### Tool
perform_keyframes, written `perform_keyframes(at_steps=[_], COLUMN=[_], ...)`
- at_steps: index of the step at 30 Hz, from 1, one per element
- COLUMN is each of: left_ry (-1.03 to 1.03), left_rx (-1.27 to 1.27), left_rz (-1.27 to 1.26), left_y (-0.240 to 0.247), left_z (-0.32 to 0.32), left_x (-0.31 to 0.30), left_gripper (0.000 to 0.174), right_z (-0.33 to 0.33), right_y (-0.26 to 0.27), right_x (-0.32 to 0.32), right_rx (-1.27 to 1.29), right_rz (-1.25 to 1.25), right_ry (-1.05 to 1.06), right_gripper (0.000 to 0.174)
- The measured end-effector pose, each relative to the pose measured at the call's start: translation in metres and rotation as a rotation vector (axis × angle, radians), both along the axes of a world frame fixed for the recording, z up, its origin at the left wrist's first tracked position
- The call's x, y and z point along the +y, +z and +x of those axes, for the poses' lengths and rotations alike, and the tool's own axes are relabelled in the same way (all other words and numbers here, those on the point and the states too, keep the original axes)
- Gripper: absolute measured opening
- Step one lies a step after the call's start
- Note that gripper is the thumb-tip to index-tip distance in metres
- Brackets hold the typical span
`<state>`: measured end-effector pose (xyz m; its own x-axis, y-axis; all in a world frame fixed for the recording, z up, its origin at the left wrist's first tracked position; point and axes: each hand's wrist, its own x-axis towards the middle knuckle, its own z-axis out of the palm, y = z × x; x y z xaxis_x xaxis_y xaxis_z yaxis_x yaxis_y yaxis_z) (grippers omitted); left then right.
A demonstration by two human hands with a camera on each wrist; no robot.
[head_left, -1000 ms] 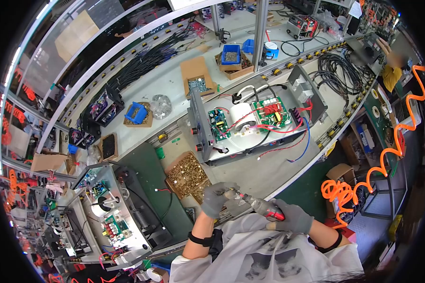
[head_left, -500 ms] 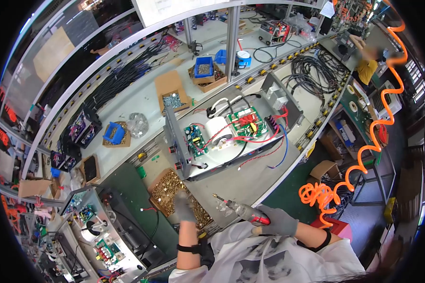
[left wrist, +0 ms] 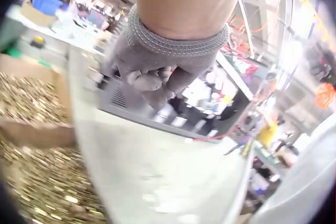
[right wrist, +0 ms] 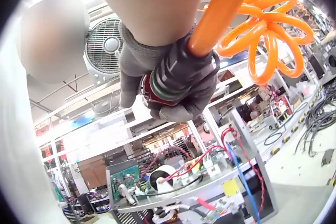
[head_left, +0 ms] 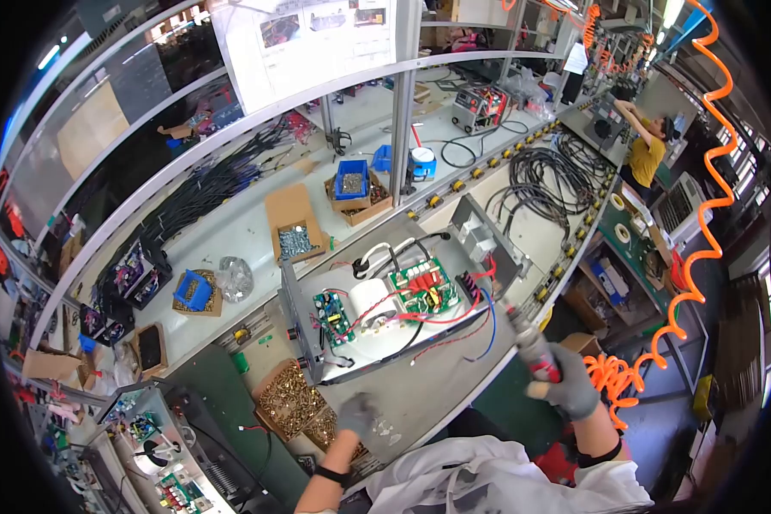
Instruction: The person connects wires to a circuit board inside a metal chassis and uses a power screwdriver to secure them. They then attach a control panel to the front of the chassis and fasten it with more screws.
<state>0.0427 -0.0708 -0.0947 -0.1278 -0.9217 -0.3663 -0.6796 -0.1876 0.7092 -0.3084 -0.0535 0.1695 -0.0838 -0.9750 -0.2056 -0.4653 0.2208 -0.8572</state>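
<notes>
My right hand (head_left: pixel 574 387), in a grey glove, grips a red-and-grey air screwdriver (head_left: pixel 535 349) raised at the right of the bench edge. In the right wrist view, an orange hose (right wrist: pixel 220 14) runs into the dark end of the tool. My left hand (head_left: pixel 356 415), also gloved, hovers just right of a cardboard box of brass-coloured screws (head_left: pixel 289 401). Its fingers (left wrist: pixel 147 81) are curled together; I cannot tell whether a small screw lies between them. Beyond both hands sits an open metal chassis (head_left: pixel 351 367) with green circuit boards, a white coil and red and blue wires.
A second open chassis (head_left: pixel 167 450) stands at lower left. Behind the work lie a box of silvery screws (head_left: pixel 295 242), blue bins (head_left: pixel 351 180) and black cables (head_left: pixel 544 184). Orange coiled hose (head_left: pixel 702 223) hangs at right. A person in yellow (head_left: pixel 647 158) works farther off.
My left hand went from the screwdriver's tip to the screw box, then moved right, away from it. My right hand has lifted the screwdriver up and rightward. The view has shifted too.
</notes>
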Motion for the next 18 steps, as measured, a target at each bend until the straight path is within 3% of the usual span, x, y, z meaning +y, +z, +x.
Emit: perform_keyframes(at_steps=[1, 2, 3, 4, 6, 7, 8, 9, 11, 12, 15, 17, 18], left_ry=[-0.083, -0.043, -0.044, -0.006, -0.015, 0.153, 0.359, 0.402, 0.773, 0.813, 1.044, 1.266, 1.34], left_rx=[0.088, 0.312, 0.545, 0.586, 0.832, 0.583, 0.768, 0.775, 1.051, 1.21, 1.343, 1.371, 1.461], left_rz=[-0.042, 0.237, 0.283, 0.345, 0.747, 1.072, 1.238, 1.22, 1.24, 1.198, 1.073, 0.859, 0.618], left_y=[-0.006, -0.022, -0.034, -0.045, -0.088, -0.016, 0.006, -0.019, -0.088, -0.081, -0.071, -0.055, -0.047], left_z=[-0.032, -0.065, -0.1, -0.138, -0.2, -0.223, -0.237, -0.257, -0.283, -0.277, -0.262, -0.245, -0.236], left_x=[-0.003, -0.008, -0.014, -0.019, -0.041, -0.071, -0.081, -0.087, -0.089, -0.087, -0.067, -0.032, -0.005], left_gripper=[0.028, 0.03, 0.033, 0.033, 0.035, 0.042, 0.042, 0.042, 0.033, 0.018, 0.01, 0.011, 0.013], right_z=[-0.006, -0.022, -0.041, -0.054, -0.075, -0.084, -0.095, -0.108, -0.129, -0.138, -0.179, -0.188, -0.192], right_y=[0.013, 0.002, -0.011, -0.017, -0.019, -0.016, -0.019, -0.026, -0.019, -0.016, -0.032, -0.027, -0.027], right_x=[-0.011, -0.02, -0.029, -0.039, -0.06, -0.07, -0.082, -0.093, -0.114, -0.124, -0.154, -0.175, -0.185], right_rx=[-0.018, -0.077, -0.14, -0.229, -0.352, -0.416, -0.427, -0.434, -0.384, -0.401, -0.385, -0.387, -0.364], right_rz=[0.032, -0.019, -0.064, -0.07, -0.034, 0.01, -0.018, -0.063, -0.031, -0.016, 0.015, 0.018, 0.012], right_ry=[-0.032, -0.045, -0.057, -0.075, -0.071, -0.069, -0.051, -0.036, 0.019, 0.041, 0.121, 0.173, 0.188], right_gripper=[0.063, 0.062, 0.062, 0.061, 0.059, 0.058, 0.057, 0.052, 0.047, 0.043, 0.038, 0.037, 0.036])
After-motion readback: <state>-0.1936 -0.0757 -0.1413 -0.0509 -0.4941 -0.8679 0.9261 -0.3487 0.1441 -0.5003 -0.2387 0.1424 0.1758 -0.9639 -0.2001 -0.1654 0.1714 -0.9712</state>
